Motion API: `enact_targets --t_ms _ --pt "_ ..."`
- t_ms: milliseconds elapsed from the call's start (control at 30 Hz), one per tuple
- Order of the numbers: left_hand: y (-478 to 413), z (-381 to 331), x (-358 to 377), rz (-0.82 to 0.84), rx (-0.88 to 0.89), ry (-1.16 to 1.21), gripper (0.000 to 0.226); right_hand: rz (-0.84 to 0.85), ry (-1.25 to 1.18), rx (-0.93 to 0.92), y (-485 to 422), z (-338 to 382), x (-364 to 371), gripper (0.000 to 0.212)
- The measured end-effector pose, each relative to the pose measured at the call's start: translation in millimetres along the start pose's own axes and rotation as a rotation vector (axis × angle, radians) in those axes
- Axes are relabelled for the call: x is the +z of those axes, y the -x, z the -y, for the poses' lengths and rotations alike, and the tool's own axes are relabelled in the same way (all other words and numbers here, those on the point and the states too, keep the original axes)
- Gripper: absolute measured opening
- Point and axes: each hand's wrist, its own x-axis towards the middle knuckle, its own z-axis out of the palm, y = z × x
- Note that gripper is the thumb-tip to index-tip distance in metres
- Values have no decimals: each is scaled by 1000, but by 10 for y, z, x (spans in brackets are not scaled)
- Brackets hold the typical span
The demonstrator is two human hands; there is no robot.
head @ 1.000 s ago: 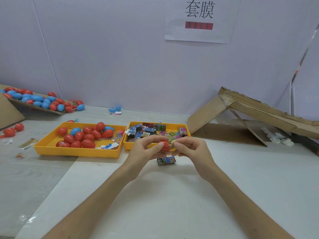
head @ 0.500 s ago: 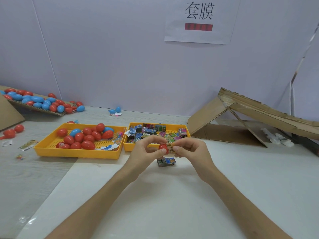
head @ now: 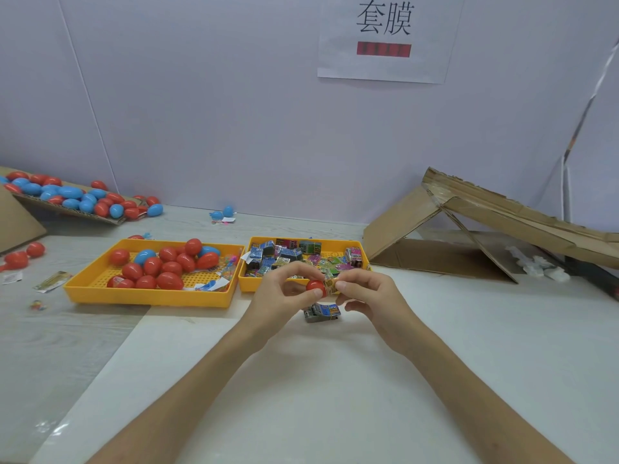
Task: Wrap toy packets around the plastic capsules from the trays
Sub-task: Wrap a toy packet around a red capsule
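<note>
Above the bench, the left hand (head: 284, 289) pinches a red capsule (head: 315, 287) while the right hand (head: 363, 293) grips a toy packet (head: 331, 285) against it — smooth plastic, so the packet may slip off.

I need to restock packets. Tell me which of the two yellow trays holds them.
The right-hand yellow tray, just behind the hands, holds the packets; the left tray holds red and blue capsules.

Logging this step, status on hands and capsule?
Left hand pinching red capsule. Right hand fitting packet over its end. Spare packet lying on table below, nothing blocking.
</note>
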Motion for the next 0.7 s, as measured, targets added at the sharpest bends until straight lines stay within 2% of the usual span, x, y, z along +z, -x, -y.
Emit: enact_targets --t_ms 367,700 --pt "-5 38 -5 -6 18 -47 30 8 49 -3 6 -10 4 5" --pt "-12 84 -9 -19 21 -72 17 -17 307 -138 19 -21 38 11"
